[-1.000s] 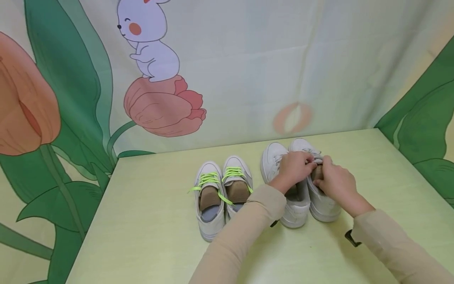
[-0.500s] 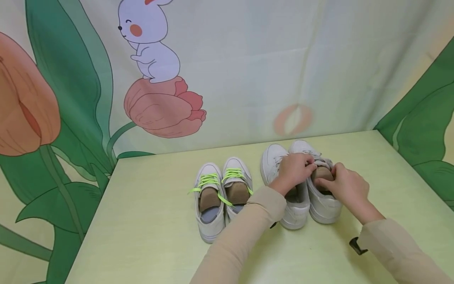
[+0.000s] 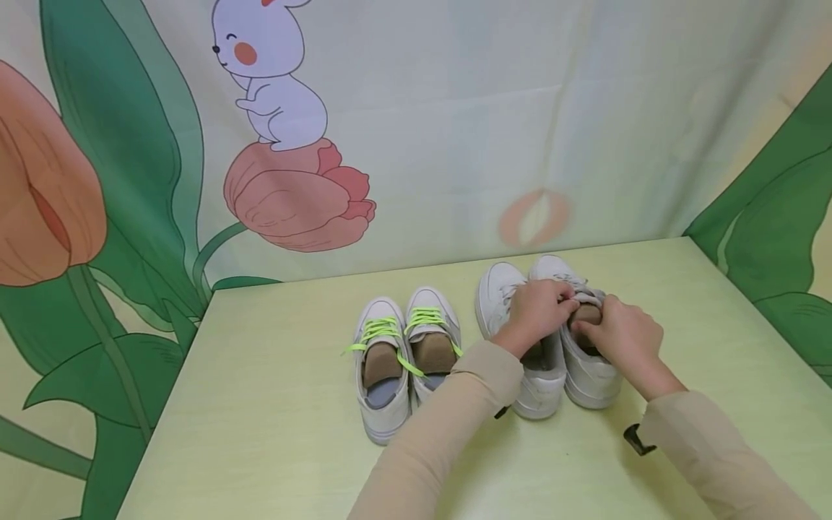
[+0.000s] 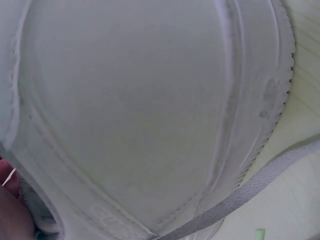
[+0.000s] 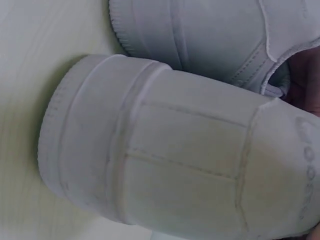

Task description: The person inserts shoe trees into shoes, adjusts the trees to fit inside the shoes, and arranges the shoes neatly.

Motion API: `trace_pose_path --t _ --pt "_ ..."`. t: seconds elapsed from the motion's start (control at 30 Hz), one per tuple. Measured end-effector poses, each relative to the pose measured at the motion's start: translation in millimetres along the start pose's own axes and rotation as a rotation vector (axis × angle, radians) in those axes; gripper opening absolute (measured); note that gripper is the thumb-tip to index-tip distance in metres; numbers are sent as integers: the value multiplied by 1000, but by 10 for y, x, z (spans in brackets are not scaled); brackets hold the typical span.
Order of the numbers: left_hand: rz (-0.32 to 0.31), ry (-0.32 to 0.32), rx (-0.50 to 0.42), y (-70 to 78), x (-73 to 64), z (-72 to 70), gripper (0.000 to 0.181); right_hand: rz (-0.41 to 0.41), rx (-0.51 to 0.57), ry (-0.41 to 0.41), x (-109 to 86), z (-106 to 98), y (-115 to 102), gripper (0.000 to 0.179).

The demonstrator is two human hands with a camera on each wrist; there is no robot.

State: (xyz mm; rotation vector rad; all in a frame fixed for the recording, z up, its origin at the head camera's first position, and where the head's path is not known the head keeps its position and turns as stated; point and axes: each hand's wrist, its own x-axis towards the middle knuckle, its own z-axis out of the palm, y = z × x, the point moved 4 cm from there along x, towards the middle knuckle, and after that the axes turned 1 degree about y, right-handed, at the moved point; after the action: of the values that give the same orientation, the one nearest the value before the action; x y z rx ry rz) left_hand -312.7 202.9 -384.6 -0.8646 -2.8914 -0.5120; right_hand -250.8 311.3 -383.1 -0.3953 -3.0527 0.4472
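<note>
Two white sneakers stand side by side at the right in the head view. My left hand (image 3: 542, 307) reaches over the left sneaker (image 3: 539, 397) and pinches the tongue (image 3: 585, 297) of the right sneaker (image 3: 593, 383). My right hand (image 3: 627, 336) grips that sneaker's collar, the thumb inside the opening and the fingers along its outer side. Between the hands, brown material (image 3: 587, 318) shows inside the opening. The right wrist view is filled by the white heel (image 5: 185, 150). In the left wrist view, a loose grey-white lace (image 4: 245, 192) trails from a white shoe side (image 4: 135, 90).
Left of my forearm stands another pair of white shoes with neon-green laces: one shoe (image 3: 383, 412) and its neighbour (image 3: 422, 289), partly hidden by my sleeve (image 3: 442, 433). A pale yellow-green table (image 3: 279, 390) carries everything. Behind it hangs a printed curtain (image 3: 429, 130).
My right hand shifted right and away from the tongue, then partway back to the collar. More of the brown interior shows than a second ago. My left hand stays at the tongue.
</note>
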Motion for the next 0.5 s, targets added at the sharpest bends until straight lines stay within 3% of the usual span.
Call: trace_pose_path --t 0.5 --pt "7 17 -15 5 0 9 15 -31 -57 -32 77 40 -94 39"
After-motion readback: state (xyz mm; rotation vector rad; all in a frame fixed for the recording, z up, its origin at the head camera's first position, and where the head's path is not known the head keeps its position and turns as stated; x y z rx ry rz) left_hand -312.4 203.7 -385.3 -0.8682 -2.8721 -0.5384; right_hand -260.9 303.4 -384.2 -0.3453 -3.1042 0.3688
